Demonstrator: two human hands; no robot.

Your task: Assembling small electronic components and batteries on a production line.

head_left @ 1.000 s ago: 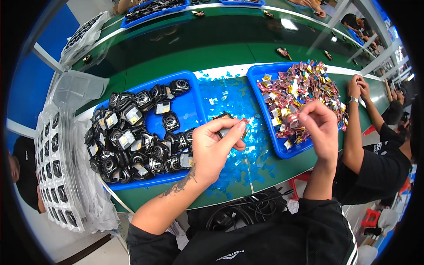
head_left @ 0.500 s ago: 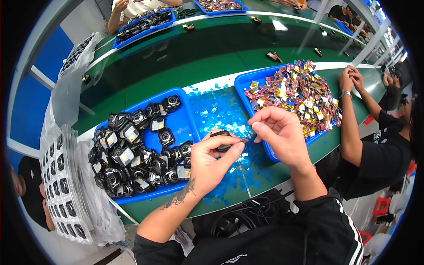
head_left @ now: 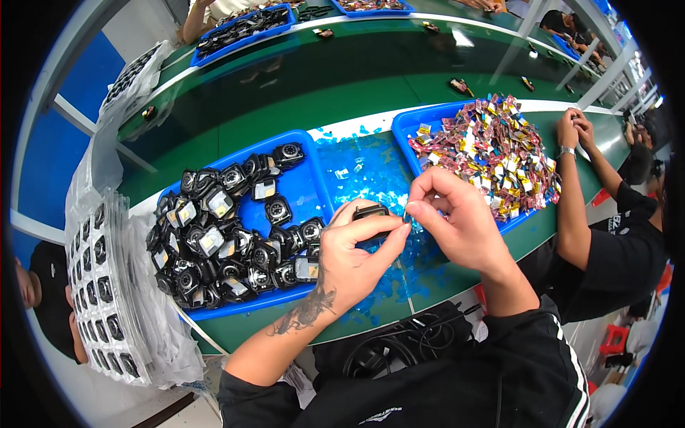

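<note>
Left hand [head_left: 353,257] fingers curled and clamped on a small black component [head_left: 371,212], held above the green table [head_left: 285,114] edge, just over a patch of blue film scraps [head_left: 371,171]. Right hand [head_left: 453,221] pinches thumb and forefinger together at the component's right end; whatever sits between the fingertips is too small to tell. Both hands meet between the two trays. Black cables [head_left: 399,346] lie in the lap below. To the left, blue tray [head_left: 303,189] full of black camera-like parts [head_left: 228,235], some with square pale faces. Far left, bagged trays [head_left: 107,285] of more black parts stacked off the table edge. To the right, second blue tray [head_left: 410,121] heaped with small colourful packets [head_left: 492,150]. Beyond it, another person's hands [head_left: 574,128] rest together on the table. Farther back, more blue trays [head_left: 242,28] across the bench.
</note>
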